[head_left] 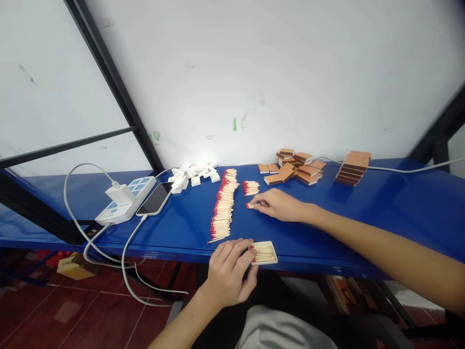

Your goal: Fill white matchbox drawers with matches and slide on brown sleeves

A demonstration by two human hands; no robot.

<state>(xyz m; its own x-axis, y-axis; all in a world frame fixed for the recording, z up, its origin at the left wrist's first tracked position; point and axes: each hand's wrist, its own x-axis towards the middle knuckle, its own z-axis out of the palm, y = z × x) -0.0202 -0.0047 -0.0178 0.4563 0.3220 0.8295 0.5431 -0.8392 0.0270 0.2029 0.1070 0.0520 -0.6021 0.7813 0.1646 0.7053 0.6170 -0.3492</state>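
Note:
My left hand (228,274) grips a white matchbox tray (264,253) holding several red-tipped matches, at the front edge of the blue table (399,203). My right hand (278,203) reaches forward with its fingers pinched on a few matches (250,206) lying on the table. Just beyond it sits a small bundle of matches (250,187). A long row of matches (223,206) runs to the left of both hands.
Empty white trays (192,174) lie in a heap at the back left. Brown matchbox sleeves (296,167) and a neat stack of them (353,168) stand at the back right. A phone (156,198), power strip (125,199) and cables (109,247) occupy the left end.

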